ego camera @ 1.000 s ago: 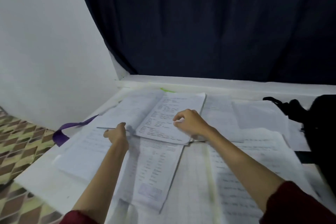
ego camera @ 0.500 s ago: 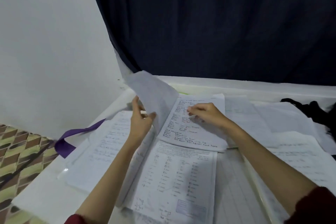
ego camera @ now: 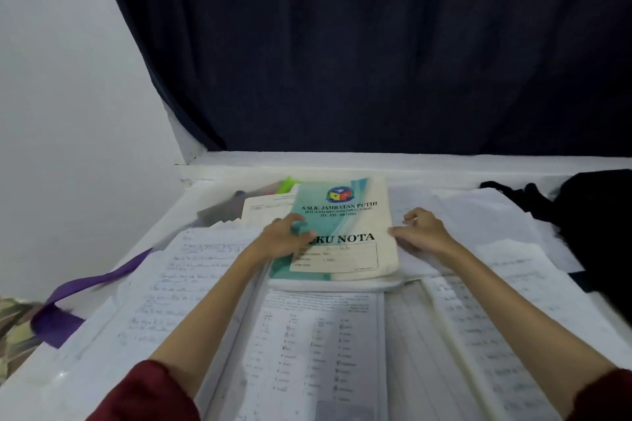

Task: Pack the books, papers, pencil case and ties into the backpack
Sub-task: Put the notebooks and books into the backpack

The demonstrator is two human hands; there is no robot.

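A closed teal notebook [ego camera: 345, 215] marked "BUKU NOTA" lies on the loose papers [ego camera: 307, 335] that cover the white table [ego camera: 342, 161]. My left hand [ego camera: 284, 236] rests flat on the left part of its cover. Fingers loosely curled, my right hand [ego camera: 421, 232] sits at the notebook's right edge, its thumb touching that edge. A purple tie [ego camera: 71, 297] hangs over the table's left edge. The black backpack [ego camera: 595, 225] sits at the right. A greyish pencil case [ego camera: 222, 210] with a green marker [ego camera: 288, 183] lies behind the notebook to the left, partly hidden.
A dark curtain [ego camera: 376, 44] hangs behind the table and a white wall [ego camera: 68, 113] stands to the left. Patterned floor [ego camera: 13, 325] shows past the table's left edge. More written sheets [ego camera: 496, 215] lie between the notebook and the backpack.
The notebook was open; my left hand lifted its left side over and it now lies closed, cover up. My right hand moved from the page to the right edge.
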